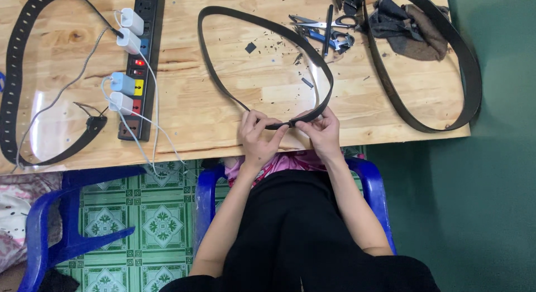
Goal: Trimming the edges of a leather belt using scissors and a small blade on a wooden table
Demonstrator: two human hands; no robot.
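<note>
1. Black leather is what I see in both hands: a belt [254, 24] looped into a long oval on the worktop [223, 110], with its near end lifted at the front edge.
2. My left hand [258, 137] pinches the belt's near end, thumb and fingers narrowed tight onto the strap.
3. My right hand [322, 129] grips the same end just beside the left, its fingers closed on the strap where the two runs of the loop meet.
4. The two hands almost touch; from this height I cannot quite tell whether the strap ends overlap or only butt together between them.
5. The rest of the loop lies flat on the pale wood, curving away toward the far side.
6. Inside and beside the loop lie small dark offcuts [250, 47] and crumbs of material.
7. Beyond the loop, scissors [306, 21] and other hand tools lie together near the far edge.
8. A second belt [463, 63] curves round the right end of the worktop, with a dark cloth [407, 27] inside its bend.
9. A third, punched belt [11, 74] runs down the left end.
10. A black power strip [139, 74] with white chargers plugged in lies between that belt and mine.
11. Below, blue plastic chairs [67, 214] stand on green patterned floor tiles [159, 225].
</note>
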